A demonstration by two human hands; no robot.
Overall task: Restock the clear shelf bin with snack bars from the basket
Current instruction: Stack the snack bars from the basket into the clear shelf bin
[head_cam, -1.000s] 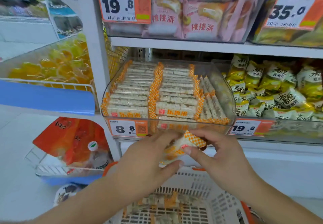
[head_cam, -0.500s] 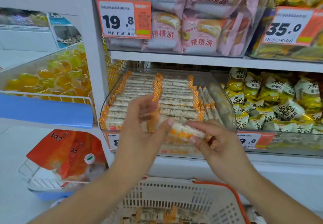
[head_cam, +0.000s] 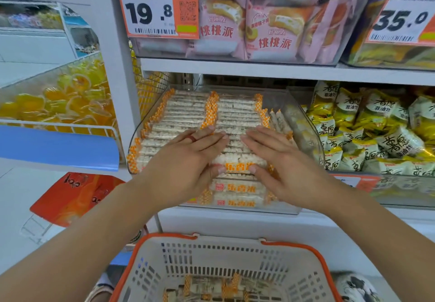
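Note:
The clear shelf bin (head_cam: 303, 122) on the middle shelf holds several rows of white puffed-rice snack bars (head_cam: 186, 111) with orange checkered ends. My left hand (head_cam: 188, 160) and my right hand (head_cam: 280, 160) lie flat on the front bars, fingers straight, pressing on them. Between my thumbs shows a bar with an orange label (head_cam: 237, 166). Below, the white basket with an orange rim (head_cam: 235, 254) still has several bars (head_cam: 211, 287) at its bottom.
Yellow snack packs (head_cam: 376, 137) fill the bin to the right. Pink cake packs (head_cam: 259, 31) sit on the shelf above, with price tags 19.8 (head_cam: 155, 7) and 35.0 (head_cam: 402, 16). A bin of yellow jelly cups (head_cam: 66, 99) stands at left, and orange bags (head_cam: 75, 195) lie below it.
Both hands lifted a bar from above the basket up into the bin and let it go. They now lie flat on the stacked bars. The view moved closer to the shelf.

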